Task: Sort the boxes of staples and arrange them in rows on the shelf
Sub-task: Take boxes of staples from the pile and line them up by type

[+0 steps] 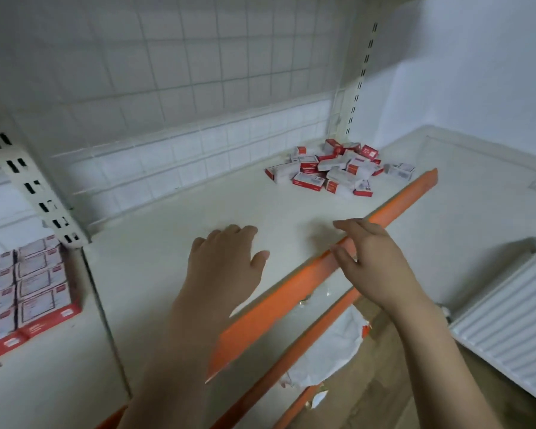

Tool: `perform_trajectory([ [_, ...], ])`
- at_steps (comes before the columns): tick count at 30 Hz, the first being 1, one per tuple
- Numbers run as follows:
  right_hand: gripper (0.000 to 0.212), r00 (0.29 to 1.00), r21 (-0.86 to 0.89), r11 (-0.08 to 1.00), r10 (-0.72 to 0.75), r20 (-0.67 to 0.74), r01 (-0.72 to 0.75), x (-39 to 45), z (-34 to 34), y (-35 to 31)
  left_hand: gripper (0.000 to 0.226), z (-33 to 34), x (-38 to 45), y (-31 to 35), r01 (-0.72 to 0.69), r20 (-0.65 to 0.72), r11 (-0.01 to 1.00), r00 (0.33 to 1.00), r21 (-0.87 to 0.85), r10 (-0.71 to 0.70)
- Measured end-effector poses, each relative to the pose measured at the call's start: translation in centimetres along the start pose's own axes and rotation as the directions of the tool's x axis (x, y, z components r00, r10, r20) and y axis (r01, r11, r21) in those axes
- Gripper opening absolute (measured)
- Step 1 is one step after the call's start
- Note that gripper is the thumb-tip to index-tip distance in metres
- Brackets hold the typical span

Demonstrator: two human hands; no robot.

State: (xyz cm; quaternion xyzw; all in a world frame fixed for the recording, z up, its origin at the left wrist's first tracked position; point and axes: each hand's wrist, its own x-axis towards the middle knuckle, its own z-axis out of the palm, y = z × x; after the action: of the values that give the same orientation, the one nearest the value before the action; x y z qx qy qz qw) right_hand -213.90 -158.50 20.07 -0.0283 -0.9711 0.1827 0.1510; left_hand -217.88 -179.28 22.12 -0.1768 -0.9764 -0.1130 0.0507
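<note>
**Loose boxes waiting at the far corner**

The jumbled heap of small red-and-white cardboard staple boxes [338, 167] is lying well beyond both hands, so a long reach is risking knocking boxes over the orange shelf edge [322, 267]. The left hand [226, 261] is hovering empty, fingers relaxed; the right hand [369, 258] is resting loosely on that edge, holding nothing.

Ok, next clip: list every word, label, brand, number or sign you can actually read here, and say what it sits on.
None can be read.
Loose pile of staple boxes: red and white labels carry print, too small and blurred to read.
Stacked boxes on the neighbouring shelf at left: framed white labels and red edges with small marks, blurred, unreadable.
Orange shelf edge strip: no text visible.
Crumpled wrapping on the lower shelf: no legible print.
</note>
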Motion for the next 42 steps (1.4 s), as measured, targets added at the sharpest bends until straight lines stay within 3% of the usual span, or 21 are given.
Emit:
perform_trajectory([
  [8,0.042,0.996,0.03,0.996,0.09,-0.02,-0.089,4.0,0.5,3.0,0.047,0.6,9.2,1.8,-0.14,0.018,0.988,0.99,0.069,0.139],
  [15,0.041,0.985,0.033,0.985,0.169,-0.043,-0.168,5.9,-0.4,7.8,0.04,3.8,18.1,2.7,-0.1,0.002,0.992,0.995,0.075,0.1],
  [23,0.043,0.995,0.017,0.995,0.1,-0.03,-0.1,7.6,-0.6,11.0,0.042,6.3,25.2,4.0,-0.064,-0.007,0.983,0.998,0.174,0.066],
  [30,0.043,0.998,0.02,0.998,0.06,-0.003,-0.06,8.4,-0.4,12.8,0.032,7.6,27.0,4.8,-0.021,0.032,0.982,0.999,0.186,0.015],
  [42,0.042,0.991,-0.072,0.99,-0.117,0.067,0.122,16.4,-0.3,13.1,0.019,5.4,22.9,4.2,0.038,-0.213,0.998,0.976,-0.041,-0.046],
])
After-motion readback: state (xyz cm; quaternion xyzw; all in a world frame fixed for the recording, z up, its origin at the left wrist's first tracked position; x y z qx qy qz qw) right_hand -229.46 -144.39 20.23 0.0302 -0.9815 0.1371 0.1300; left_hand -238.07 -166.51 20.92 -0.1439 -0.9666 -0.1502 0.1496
